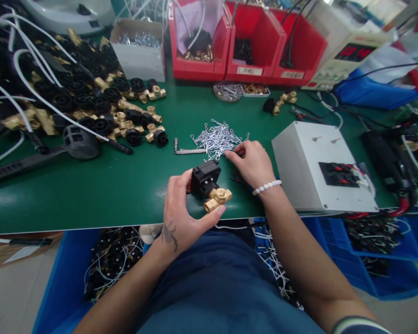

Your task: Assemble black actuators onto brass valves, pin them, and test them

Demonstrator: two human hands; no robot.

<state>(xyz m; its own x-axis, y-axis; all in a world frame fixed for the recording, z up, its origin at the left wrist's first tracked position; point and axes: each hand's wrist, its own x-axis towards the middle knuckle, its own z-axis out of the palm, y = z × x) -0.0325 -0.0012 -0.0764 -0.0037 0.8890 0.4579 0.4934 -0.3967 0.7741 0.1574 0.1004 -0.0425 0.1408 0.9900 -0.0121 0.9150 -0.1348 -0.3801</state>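
My left hand [181, 211] grips a valve [209, 185] with a black coil block on top and a brass fitting below, held just above the near edge of the green table [125, 185]. My right hand [252, 162] reaches forward with its fingertips at the near edge of a heap of small silver wire clips [216, 138]. The fingers are curled together in a pinch; what they hold is hidden. A white bead bracelet sits on that wrist.
A large pile of black-and-brass valves [90, 102] with white cables fills the left. A white box [316, 167] stands at right. Red bins [247, 46] and a cardboard box of clips [139, 46] line the back. Blue crates [386, 260] sit below.
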